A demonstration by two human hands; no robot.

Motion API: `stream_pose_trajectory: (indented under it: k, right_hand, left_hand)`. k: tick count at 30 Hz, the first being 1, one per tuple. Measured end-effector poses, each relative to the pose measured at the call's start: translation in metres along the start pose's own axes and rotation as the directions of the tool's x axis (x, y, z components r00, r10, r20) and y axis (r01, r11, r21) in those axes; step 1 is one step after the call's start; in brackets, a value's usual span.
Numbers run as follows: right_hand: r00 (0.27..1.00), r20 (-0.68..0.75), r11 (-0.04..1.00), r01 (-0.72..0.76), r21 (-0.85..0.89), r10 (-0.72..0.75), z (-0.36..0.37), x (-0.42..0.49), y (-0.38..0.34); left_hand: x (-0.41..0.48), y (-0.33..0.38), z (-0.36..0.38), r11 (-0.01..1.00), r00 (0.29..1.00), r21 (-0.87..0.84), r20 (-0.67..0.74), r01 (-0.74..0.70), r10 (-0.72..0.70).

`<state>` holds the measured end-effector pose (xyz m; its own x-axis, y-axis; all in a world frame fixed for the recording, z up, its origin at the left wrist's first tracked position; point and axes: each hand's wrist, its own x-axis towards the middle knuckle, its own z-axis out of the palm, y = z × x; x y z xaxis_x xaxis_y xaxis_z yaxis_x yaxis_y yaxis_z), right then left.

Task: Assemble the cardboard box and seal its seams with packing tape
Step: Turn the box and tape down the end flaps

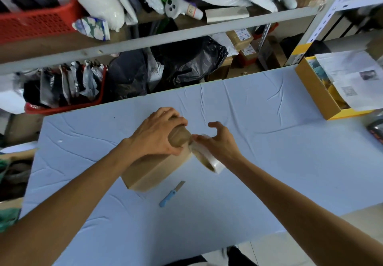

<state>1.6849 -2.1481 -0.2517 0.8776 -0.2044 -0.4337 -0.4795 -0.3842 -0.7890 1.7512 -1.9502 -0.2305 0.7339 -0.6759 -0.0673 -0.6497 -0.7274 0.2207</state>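
Cardboard box (157, 172) rests on the surface (269, 141); our left hand (159, 135) grips its far end, our right hand (221, 141) holds the tape roll (213, 165).

- left hand (159, 135) grips the far end of the cardboard box (153, 170), fingers (173, 114) curled over it.
- right hand (219, 141) holds a blurred tape roll (210, 162) against the box's right side.
- blue knife (171, 195) lies on the pale surface (269, 162), just beside the box.
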Motion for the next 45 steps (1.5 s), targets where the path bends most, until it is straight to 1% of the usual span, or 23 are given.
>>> stream_pose_trajectory:
  k: [3, 5, 7, 9, 10, 12, 14, 16, 19, 21, 25, 27, 29, 31, 33, 35, 36, 38, 39, 40, 41, 42, 45]
  right_hand:
    - [0.984, 0.099, 0.989, 0.145, 0.036, -0.148, -0.014, 0.001, 0.003]
    - [0.974, 0.156, 0.986, 0.163, 0.035, -0.166, -0.019, 0.004, 0.007]
    - [0.98, 0.181, 0.997, 0.083, -0.002, -0.081, -0.016, 0.009, 0.011]
    - [0.984, 0.174, 0.993, -0.005, -0.122, 0.026, -0.009, 0.013, 0.014]
    - [0.984, 0.168, 0.987, -0.029, -0.155, 0.055, -0.006, 0.014, 0.015]
    - [0.987, 0.156, 0.991, -0.017, -0.135, 0.038, -0.006, 0.014, 0.014]
    - [0.991, 0.13, 0.992, 0.06, -0.109, -0.045, -0.012, 0.012, 0.011]
    - [0.984, 0.114, 0.982, 0.15, -0.115, -0.137, -0.02, 0.008, 0.01]
    - [0.965, 0.136, 0.962, 0.241, -0.129, -0.224, -0.029, 0.005, 0.011]
    - [0.963, 0.155, 0.956, 0.246, -0.157, -0.223, -0.031, 0.005, 0.012]
    - [0.973, 0.175, 0.968, 0.18, -0.176, -0.149, -0.024, 0.005, 0.012]
    - [0.969, 0.168, 0.962, 0.209, -0.174, -0.18, -0.023, 0.005, 0.01]
    - [0.957, 0.161, 0.951, 0.265, -0.156, -0.24, -0.025, 0.003, 0.011]
    - [0.944, 0.16, 0.947, 0.305, -0.098, -0.288, -0.029, 0.001, 0.015]
    - [0.93, 0.183, 0.943, 0.331, -0.034, -0.319, -0.03, -0.002, 0.021]
    - [0.934, 0.213, 0.953, 0.301, -0.035, -0.288, -0.026, -0.002, 0.027]
    - [0.942, 0.233, 0.963, 0.263, -0.068, -0.241, -0.023, -0.001, 0.029]
    - [0.96, 0.269, 0.978, 0.129, -0.165, -0.081, -0.018, 0.002, 0.033]
    - [0.961, 0.277, 0.982, 0.043, -0.186, 0.01, -0.016, 0.003, 0.034]
    - [0.957, 0.282, 0.985, -0.025, -0.173, 0.074, -0.015, 0.003, 0.034]
    - [0.954, 0.285, 0.989, -0.055, -0.136, 0.092, -0.014, 0.001, 0.032]
    - [0.958, 0.278, 0.995, -0.05, -0.09, 0.073, -0.015, -0.002, 0.03]
    - [0.967, 0.25, 0.994, 0.028, 0.101, -0.053, -0.02, -0.012, 0.026]
  left_hand:
    - [-0.001, -0.005, 0.005, 0.999, 0.999, -0.015, -0.035, 0.033, -0.034]
    - [-0.002, -0.005, 0.008, 0.999, 0.998, -0.003, -0.044, 0.05, -0.05]
    - [-0.003, -0.002, 0.011, 0.996, 0.995, 0.011, -0.062, 0.085, -0.084]
    - [-0.004, 0.001, 0.014, 0.992, 0.99, 0.003, -0.071, 0.123, -0.122]
    - [-0.004, 0.001, 0.013, 0.992, 0.99, -0.001, -0.067, 0.126, -0.126]
    - [-0.002, -0.001, 0.013, 0.995, 0.994, -0.017, -0.041, 0.101, -0.102]
    - [-0.001, -0.003, 0.014, 0.999, 0.999, -0.032, -0.023, 0.038, -0.039]
    - [-0.002, -0.005, 0.015, 0.999, 0.999, -0.026, -0.039, -0.028, 0.027]
    - [-0.003, -0.004, 0.015, 0.997, 0.996, 0.009, -0.029, -0.08, 0.08]
    - [-0.002, -0.003, 0.015, 0.996, 0.996, 0.03, -0.02, -0.084, 0.085]
    - [-0.001, -0.001, 0.017, 0.994, 0.995, 0.071, -0.048, -0.079, 0.082]
    - [0.002, 0.001, 0.016, 0.996, 0.995, 0.058, -0.078, -0.063, 0.067]
    - [0.005, 0.003, 0.016, 0.995, 0.992, 0.067, -0.097, -0.08, 0.086]
    - [0.005, 0.003, 0.019, 0.986, 0.983, 0.108, -0.118, -0.124, 0.137]
    - [0.003, 0.002, 0.023, 0.982, 0.98, 0.125, -0.127, -0.139, 0.155]
    - [0.002, 0.0, 0.025, 0.982, 0.978, 0.127, -0.135, -0.139, 0.156]
    - [0.002, 0.0, 0.024, 0.983, 0.98, 0.124, -0.129, -0.139, 0.154]
    - [0.005, 0.0, 0.024, 0.98, 0.981, 0.127, -0.102, -0.151, 0.165]
    - [0.006, 0.0, 0.024, 0.98, 0.982, 0.129, -0.09, -0.154, 0.166]
    - [0.007, 0.0, 0.025, 0.981, 0.984, 0.121, -0.083, -0.149, 0.159]
    - [0.007, 0.0, 0.026, 0.986, 0.986, 0.1, -0.08, -0.136, 0.144]
    - [0.006, -0.001, 0.027, 0.991, 0.989, 0.069, -0.079, -0.119, 0.124]
    - [0.003, -0.005, 0.029, 0.996, 0.994, -0.014, -0.076, -0.083, 0.082]
